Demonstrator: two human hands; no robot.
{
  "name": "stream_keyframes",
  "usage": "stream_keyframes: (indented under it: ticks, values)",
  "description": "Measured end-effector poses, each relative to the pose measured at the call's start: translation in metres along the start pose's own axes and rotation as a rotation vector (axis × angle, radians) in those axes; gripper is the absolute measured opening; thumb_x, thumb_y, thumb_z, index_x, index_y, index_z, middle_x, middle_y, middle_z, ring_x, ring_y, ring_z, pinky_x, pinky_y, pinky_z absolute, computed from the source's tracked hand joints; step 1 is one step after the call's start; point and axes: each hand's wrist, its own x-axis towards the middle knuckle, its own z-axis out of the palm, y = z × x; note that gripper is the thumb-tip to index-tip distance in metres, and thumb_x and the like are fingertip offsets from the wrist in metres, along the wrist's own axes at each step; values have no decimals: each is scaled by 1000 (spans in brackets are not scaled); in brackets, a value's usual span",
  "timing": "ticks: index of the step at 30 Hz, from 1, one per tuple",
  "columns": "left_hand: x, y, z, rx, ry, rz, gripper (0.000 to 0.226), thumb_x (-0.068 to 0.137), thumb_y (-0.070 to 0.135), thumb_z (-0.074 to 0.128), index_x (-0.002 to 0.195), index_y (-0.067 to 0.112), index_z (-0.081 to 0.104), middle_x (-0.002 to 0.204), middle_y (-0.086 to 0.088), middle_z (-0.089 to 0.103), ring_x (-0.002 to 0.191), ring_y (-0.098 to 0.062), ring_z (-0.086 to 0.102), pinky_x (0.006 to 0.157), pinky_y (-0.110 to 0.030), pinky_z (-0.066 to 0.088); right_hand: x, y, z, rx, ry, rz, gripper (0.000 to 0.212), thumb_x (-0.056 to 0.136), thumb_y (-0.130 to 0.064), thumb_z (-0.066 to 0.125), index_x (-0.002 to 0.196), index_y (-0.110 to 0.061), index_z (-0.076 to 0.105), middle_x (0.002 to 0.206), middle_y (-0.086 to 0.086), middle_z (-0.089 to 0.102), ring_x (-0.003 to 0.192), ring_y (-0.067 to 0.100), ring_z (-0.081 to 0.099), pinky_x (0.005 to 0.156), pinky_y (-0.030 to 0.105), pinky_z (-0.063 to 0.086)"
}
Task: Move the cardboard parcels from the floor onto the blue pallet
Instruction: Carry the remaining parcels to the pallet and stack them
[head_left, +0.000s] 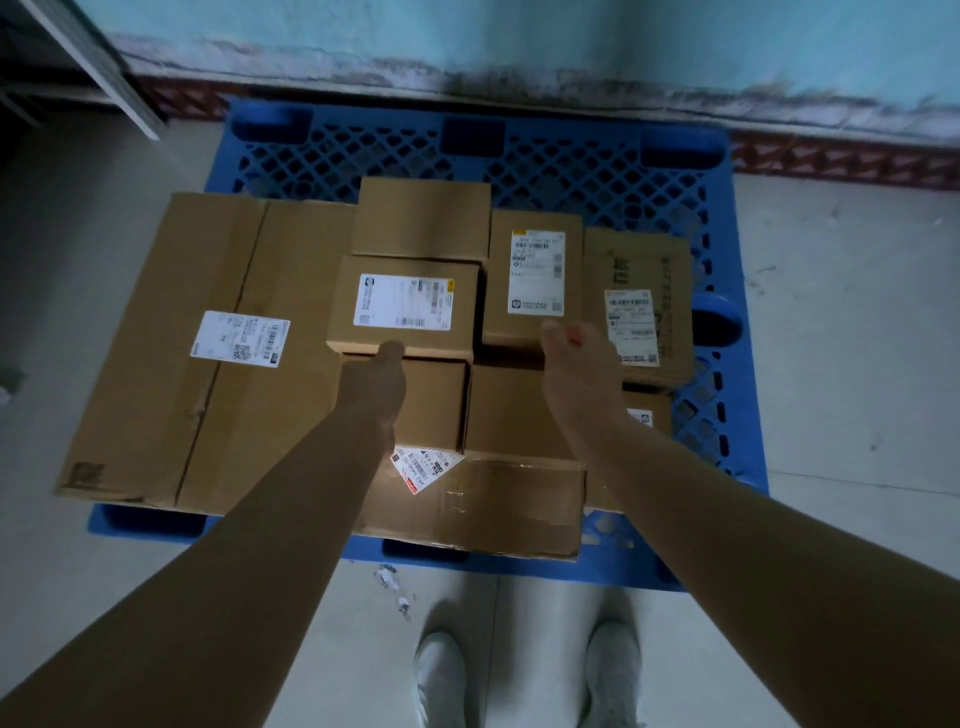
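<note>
a: start at the feet. pale shoes (441, 675) on the grey floor (857, 364), toes just short of the blue pallet (571, 156). bits of torn paper (395, 587) lie in between.

b: and the parcels?

a: every one i can see is up on the pallet. nearest is a flat box (493, 504) with a torn label, lying at the front edge. a big long box (208, 395) fills the left side.

b: the hands?

a: apart, both reaching forward. the left hand (376, 379) touches the near edge of the middle labelled box (405, 306), which sits on top of another parcel. whether it grips, i cannot tell, as most of its fingers are hidden. the right hand (579, 364) has loose fingers resting at the near edge of the tall-labelled box (535, 275), not clamped on it.

b: further back?

a: a printed box (639, 306) sits just right of that one, and a plain box (423, 218) lies behind the middle one. then bare blue lattice, then the turquoise wall (519, 31), stained along its foot.
</note>
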Motion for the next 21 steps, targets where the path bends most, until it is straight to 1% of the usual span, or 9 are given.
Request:
stream_keyframes:
  ticks: [3, 5, 7, 11, 14, 16, 18, 20, 21]
  values:
    - [-39, 34, -6, 21, -9, 193, 26, 96, 32, 48, 98, 7, 55, 67, -2, 42, 59, -14, 37, 57, -27, 30, -30, -52, -14, 69, -75, -109, 26, 98, -32, 44, 93, -13, 61, 80, -4, 55, 66, 4, 47, 54, 15, 32]
    - [-66, 55, -14, 1, -35, 262, 31, 96, 35, 50, 102, 6, 58, 75, -1, 51, 67, -13, 45, 59, -26, 33, -52, -85, -29, 92, -75, -182, 27, 98, -32, 44, 90, -14, 62, 72, -8, 56, 61, 1, 48, 52, 11, 35]
    - [-98, 76, -25, -41, -89, 301, 29, 95, 38, 51, 106, 12, 59, 87, 2, 57, 84, -14, 52, 70, -27, 38, -73, -115, -46, 120, -44, -233, 37, 98, -32, 44, 94, 0, 63, 76, 1, 61, 65, 10, 53, 56, 16, 40]
    - [-170, 113, -52, -97, -158, 411, 21, 95, 37, 50, 84, 20, 57, 91, -4, 55, 88, -17, 52, 77, -32, 41, -124, -170, -81, 228, -54, -274, 44, 98, -32, 45, 93, 10, 56, 67, 13, 52, 54, 10, 43, 49, 17, 37]
    - [-221, 140, -75, -158, -166, 502, 20, 96, 38, 49, 88, 21, 57, 93, 0, 59, 90, -14, 55, 77, -29, 41, -168, -210, -105, 274, -47, -360, 47, 98, -34, 46, 104, 11, 57, 95, 28, 61, 62, 23, 52, 51, 12, 38]
    - [-253, 156, -93, -173, -155, 567, 17, 96, 37, 48, 89, 24, 57, 94, 3, 59, 90, -11, 56, 78, -28, 42, -197, -235, -118, 314, -51, -396, 47, 98, -33, 47, 110, 12, 56, 110, 29, 58, 85, 30, 53, 54, 13, 42]
    - [-282, 168, -110, -207, -154, 639, 19, 96, 35, 49, 82, 23, 55, 90, -1, 56, 87, -12, 53, 79, -29, 40, -226, -257, -128, 351, -88, -405, 41, 98, -33, 48, 105, 5, 62, 102, 19, 65, 82, 23, 59, 65, 23, 45]
    - [-307, 172, -127, -221, -139, 724, 22, 96, 33, 49, 80, 18, 51, 89, -5, 52, 85, -15, 50, 79, -33, 41, -253, -271, -136, 405, -114, -433, 27, 98, -33, 49, 89, -14, 65, 85, -2, 63, 76, 5, 58, 74, 20, 44]
    - [-321, 174, -135, -221, -129, 763, 22, 96, 33, 48, 81, 18, 50, 89, -6, 52, 84, -15, 49, 79, -33, 42, -265, -277, -140, 436, -117, -460, 24, 97, -34, 50, 83, -19, 62, 81, -4, 59, 78, 4, 54, 78, 21, 43]
